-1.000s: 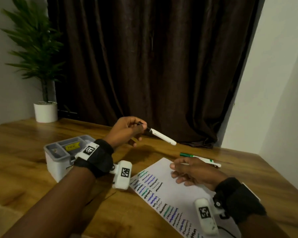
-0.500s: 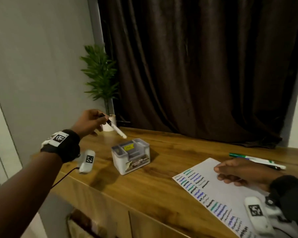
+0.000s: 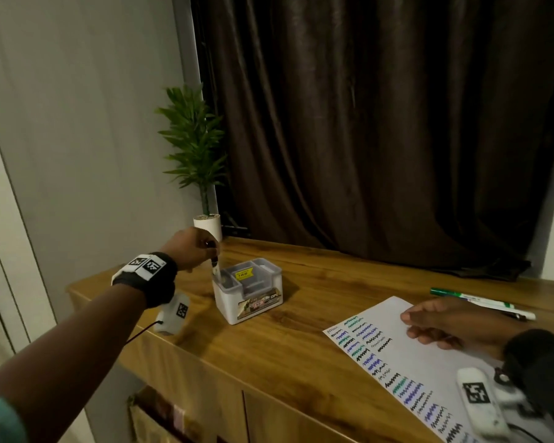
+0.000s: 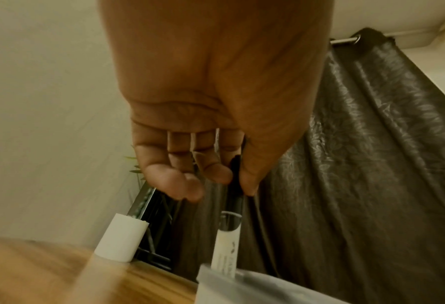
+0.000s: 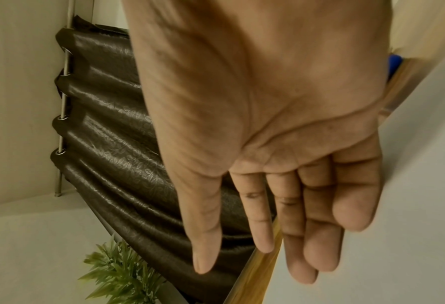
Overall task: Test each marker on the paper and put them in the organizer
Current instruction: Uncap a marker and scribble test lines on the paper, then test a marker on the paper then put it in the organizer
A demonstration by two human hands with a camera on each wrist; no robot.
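L hand [image 4: 216, 115] pinches marker [image 4: 228, 242] cap, tip in organizer [image 3: 248, 294]; wrist view shows thumb-finger pinch.

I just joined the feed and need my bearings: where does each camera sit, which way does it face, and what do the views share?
Head: worn on the head, facing forward and down at the organizer, paper, both forearms and hands.
Left wrist: looks along the left hand, which pinches a marker whose lower end is inside the organizer.
Right wrist: looks along the right hand, fingers straight, over the paper.
Shared: the curtain and potted plant appear in all three.
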